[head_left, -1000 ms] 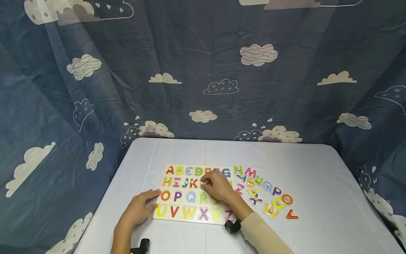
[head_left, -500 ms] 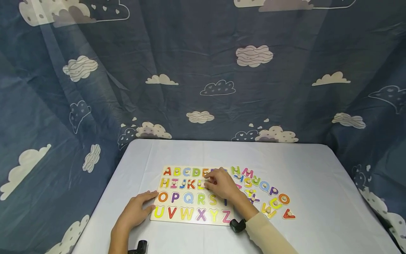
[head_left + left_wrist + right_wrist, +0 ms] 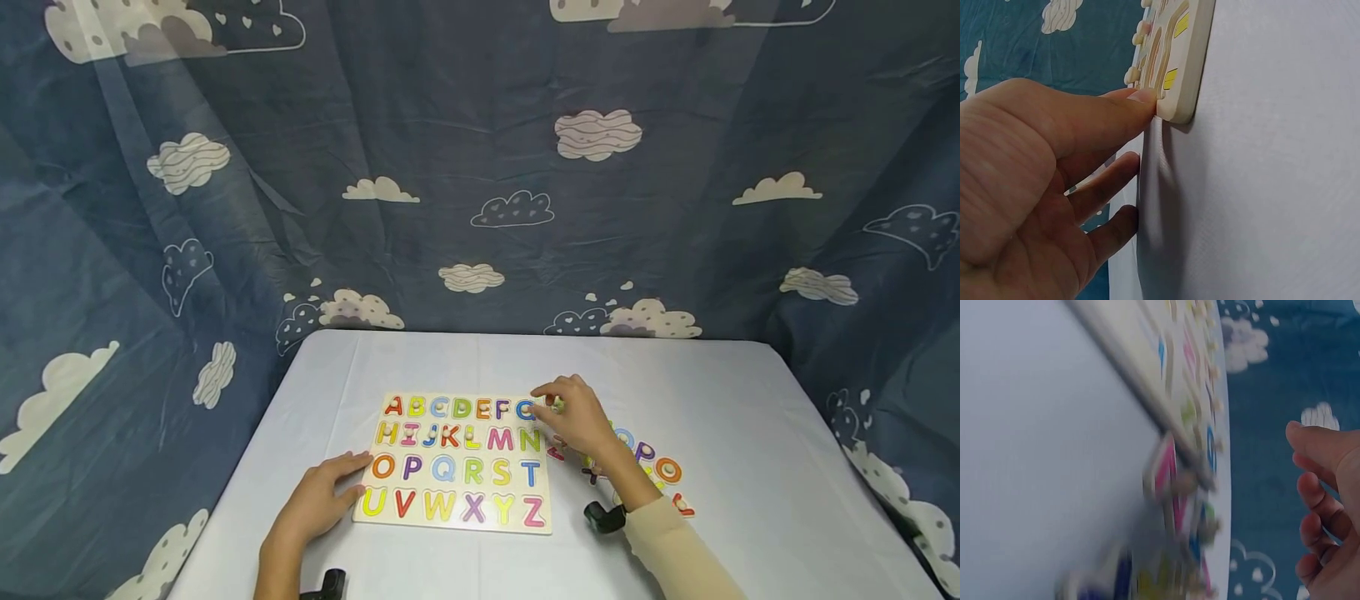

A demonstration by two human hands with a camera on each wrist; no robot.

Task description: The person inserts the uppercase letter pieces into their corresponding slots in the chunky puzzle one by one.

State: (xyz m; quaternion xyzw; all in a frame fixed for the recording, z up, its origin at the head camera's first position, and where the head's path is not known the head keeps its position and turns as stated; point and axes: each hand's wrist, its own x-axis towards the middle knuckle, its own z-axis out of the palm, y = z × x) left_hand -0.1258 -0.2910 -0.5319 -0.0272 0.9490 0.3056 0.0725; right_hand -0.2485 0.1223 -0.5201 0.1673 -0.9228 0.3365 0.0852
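A wooden alphabet puzzle board (image 3: 450, 533) lies on the table, with knobbed letter pieces in its top row and from H to the yellow L (image 3: 469, 437). At the board's left edge, my left hand (image 3: 315, 500) touches it with thumb (image 3: 1122, 112) and fingertips; the other fingers are spread. My right hand (image 3: 577, 417) is over the loose letters right of the board, thumb and fingers apart, holding nothing in the right wrist view. Below it are a pink letter (image 3: 1163, 469) and other blurred pieces. The hand hides part of the pile in the head view.
Loose letters lie right of the board, among them an orange O (image 3: 668, 470), a purple P (image 3: 644, 451) and a red letter (image 3: 682, 505). A white cloth covers the table (image 3: 420, 358). A blue cloud-print curtain (image 3: 480, 150) hangs behind it.
My right hand has let go of the yellow L, now in the board's second row, and has moved right over the loose letters. My left hand has stayed at the board's left edge.
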